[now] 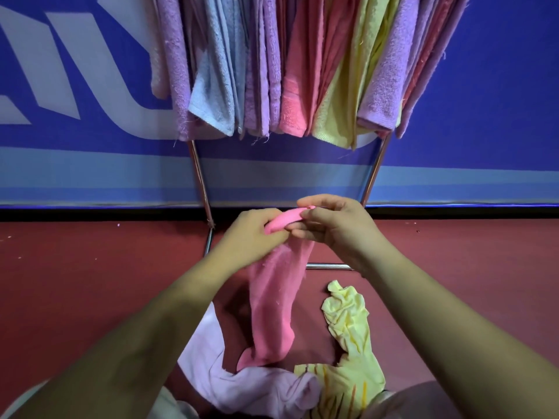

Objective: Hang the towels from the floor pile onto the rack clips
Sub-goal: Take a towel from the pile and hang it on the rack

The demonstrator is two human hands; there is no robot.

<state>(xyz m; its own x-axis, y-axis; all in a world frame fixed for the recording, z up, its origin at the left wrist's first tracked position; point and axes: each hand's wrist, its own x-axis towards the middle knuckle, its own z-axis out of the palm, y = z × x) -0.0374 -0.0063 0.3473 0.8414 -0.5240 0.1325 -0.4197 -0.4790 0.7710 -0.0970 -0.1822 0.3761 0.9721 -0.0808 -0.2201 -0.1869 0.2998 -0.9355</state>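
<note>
Fingers of left hand and right hand curl around bunched edge of pink towel; rack top, presumably with clips, is cut off overhead.

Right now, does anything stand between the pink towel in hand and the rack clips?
Nothing visible does. The left hand and right hand pinch the pink towel below the hanging towels, open air between. The clips themselves are out of frame.

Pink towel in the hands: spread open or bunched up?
Bunched. The pink towel hangs as a narrow creased strip; left hand and right hand pinch its rolled top edge.
</note>
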